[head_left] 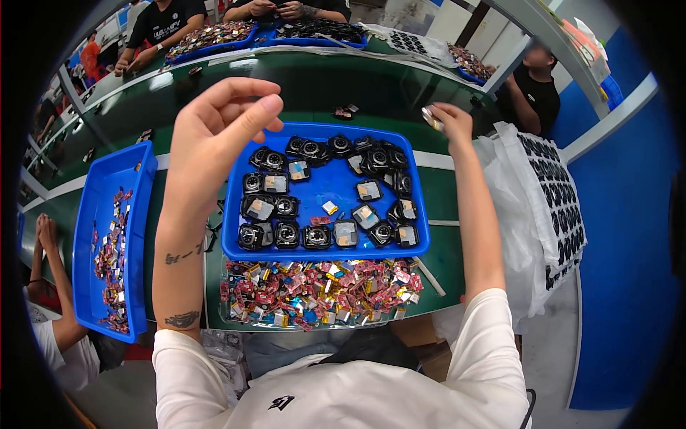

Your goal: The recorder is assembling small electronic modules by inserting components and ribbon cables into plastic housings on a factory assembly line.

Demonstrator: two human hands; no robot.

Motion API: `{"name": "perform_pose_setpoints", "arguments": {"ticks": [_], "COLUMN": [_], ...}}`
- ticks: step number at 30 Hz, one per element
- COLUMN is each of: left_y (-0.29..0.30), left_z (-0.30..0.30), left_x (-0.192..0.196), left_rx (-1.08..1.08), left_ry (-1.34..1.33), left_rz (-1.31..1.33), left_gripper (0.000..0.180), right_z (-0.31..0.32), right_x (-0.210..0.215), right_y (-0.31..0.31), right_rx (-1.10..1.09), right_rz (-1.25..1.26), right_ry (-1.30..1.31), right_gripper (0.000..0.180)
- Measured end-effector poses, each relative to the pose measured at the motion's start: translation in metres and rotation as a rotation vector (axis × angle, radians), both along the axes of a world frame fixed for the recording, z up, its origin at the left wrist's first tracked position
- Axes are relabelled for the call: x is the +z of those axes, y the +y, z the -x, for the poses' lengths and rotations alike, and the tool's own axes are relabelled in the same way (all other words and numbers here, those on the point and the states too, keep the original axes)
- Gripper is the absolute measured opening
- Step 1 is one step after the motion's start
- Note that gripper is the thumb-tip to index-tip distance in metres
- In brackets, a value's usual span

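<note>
My left hand (230, 118) is raised over the far left corner of a blue tray (314, 189). Its fingers curl loosely, thumb and index tips slightly apart, with nothing visible between them. Beyond the tray's far right corner, my right hand (454, 123) pinches a small silvery part (431, 118); its kind is unclear. Round black watch cases (287, 233) line the tray's sides, some turned to show pale square backs (345, 233). A small silver battery (329, 207) and a red circuit board (320, 221) lie near the tray's middle.
Red boards and silver batteries (321, 293) lie heaped at the near table edge. A long blue tray (84, 250) of similar parts stands left. Foam sheets of black parts (561, 207) are stacked right. Across the green table (314, 86), people sit behind other filled trays (214, 44).
</note>
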State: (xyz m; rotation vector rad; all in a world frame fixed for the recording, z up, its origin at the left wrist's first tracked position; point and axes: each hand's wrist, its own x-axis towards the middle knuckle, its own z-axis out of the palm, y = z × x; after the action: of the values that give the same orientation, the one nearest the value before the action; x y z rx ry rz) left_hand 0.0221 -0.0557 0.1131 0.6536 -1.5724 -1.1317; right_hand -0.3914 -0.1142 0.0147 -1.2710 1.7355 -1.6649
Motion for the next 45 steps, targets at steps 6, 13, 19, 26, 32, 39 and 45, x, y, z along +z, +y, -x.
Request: {"name": "perform_pose_setpoints", "arguments": {"ticks": [6, 13, 19, 26, 32, 39, 45], "left_y": [-0.010, -0.018, -0.020, -0.017, -0.018, -0.020, -0.018], "left_z": [0.000, -0.001, 0.011, 0.005, 0.000, -0.014, -0.003], "left_x": [0.007, -0.009, -0.022, -0.015, -0.009, -0.004, -0.010], "left_rx": [0.046, 0.134, 0.173, 0.120, 0.146, 0.123, 0.121], "left_ry": [-0.010, -0.190, -0.360, -0.356, -0.286, -0.222, -0.193], "left_rz": [0.012, 0.120, 0.289, 0.278, 0.288, 0.428, 0.398], "left_gripper": [0.023, 0.023, 0.025, 0.026, 0.018, 0.023, 0.018], "right_z": [0.164, 0.065, -0.109, -0.161, -0.150, -0.195, -0.184], "right_x": [-0.083, -0.049, 0.031, 0.028, 0.034, 0.045, 0.025], "right_y": [-0.012, -0.003, 0.075, 0.088, 0.011, 0.047, 0.086], "right_rx": [-0.410, -0.545, 0.618, 0.746, 0.457, 1.028, 0.966], "right_rz": [-0.264, -0.134, -0.119, -0.114, 0.025, -0.189, -0.222], "right_ry": [0.212, 0.971, 0.611, 0.846, 0.930, 0.897, 1.031], "right_gripper": [0.008, 0.032, 0.021, 0.019, 0.022, 0.024, 0.022]}}
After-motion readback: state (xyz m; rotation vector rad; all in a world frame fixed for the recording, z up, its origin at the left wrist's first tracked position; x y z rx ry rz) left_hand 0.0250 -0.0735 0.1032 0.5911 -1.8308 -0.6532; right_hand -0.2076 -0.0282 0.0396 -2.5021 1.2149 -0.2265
